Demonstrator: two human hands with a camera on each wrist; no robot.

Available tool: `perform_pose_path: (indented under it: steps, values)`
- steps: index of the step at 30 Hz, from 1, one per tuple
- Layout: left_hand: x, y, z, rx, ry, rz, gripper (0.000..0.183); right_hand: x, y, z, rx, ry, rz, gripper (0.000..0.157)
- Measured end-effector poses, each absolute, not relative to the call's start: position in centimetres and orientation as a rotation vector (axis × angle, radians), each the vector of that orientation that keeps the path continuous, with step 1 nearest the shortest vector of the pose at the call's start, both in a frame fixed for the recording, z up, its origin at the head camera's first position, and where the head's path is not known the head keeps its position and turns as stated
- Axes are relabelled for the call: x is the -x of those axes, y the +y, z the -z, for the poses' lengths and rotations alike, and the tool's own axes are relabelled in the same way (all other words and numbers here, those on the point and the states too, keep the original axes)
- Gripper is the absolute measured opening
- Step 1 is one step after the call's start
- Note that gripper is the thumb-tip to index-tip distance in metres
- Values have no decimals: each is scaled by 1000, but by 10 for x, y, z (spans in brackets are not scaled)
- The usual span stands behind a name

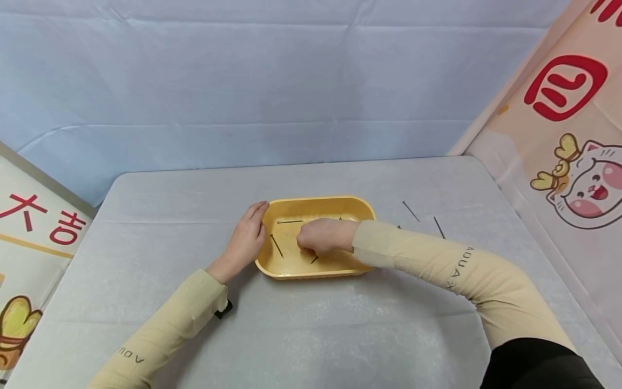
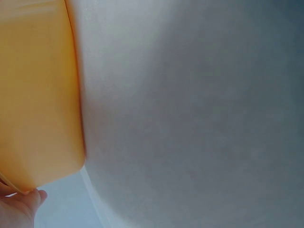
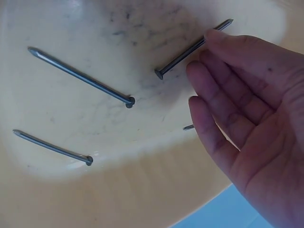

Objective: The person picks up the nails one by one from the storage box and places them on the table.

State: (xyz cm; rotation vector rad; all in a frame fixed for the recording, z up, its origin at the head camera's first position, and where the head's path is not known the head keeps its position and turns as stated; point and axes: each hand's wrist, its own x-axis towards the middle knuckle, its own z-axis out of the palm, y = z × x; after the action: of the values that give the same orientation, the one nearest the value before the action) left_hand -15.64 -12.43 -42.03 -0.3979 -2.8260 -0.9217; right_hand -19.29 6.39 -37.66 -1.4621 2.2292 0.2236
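A shallow yellow plastic tray (image 1: 311, 274) sits on the table with several nails in it. My left hand (image 1: 244, 240) grips the tray's left end at the rim; in the left wrist view, little of this hand (image 2: 19, 209) shows. My right hand (image 1: 324, 236) reaches down inside the tray. Seen from the right wrist, thumb and fingers of that hand (image 3: 251, 90) pinch a steel nail (image 3: 183, 58) near its pointed end. Two more nails lie on the tray floor, a longer-looking one (image 3: 80, 76) and another nail (image 3: 54, 148) below it. Fingers partly hide a further nail (image 3: 188, 127).
Right of the tray, loose nails lie on the grey cloth-covered table (image 1: 340, 335), among them one nail (image 1: 411, 211) and another nail (image 1: 439, 227) partly behind the right sleeve. Pale cloth (image 1: 233, 92) hangs behind the table; printed banners (image 1: 583, 178) stand at both sides.
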Motion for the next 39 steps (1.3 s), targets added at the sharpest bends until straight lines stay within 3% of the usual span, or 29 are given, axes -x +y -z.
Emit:
perform_pose_path:
  steps: [23,31,39]
  values:
    - [155,-124,421,395,-2820,913,44,196,58,383,1497,2232,-234,29]
    - [155,-124,421,397,-2823,919,44,195,57,379,1413,2232,-226,16]
    - [155,-124,420,383,-2835,928,45,196,56,371,1384,2234,-166,15]
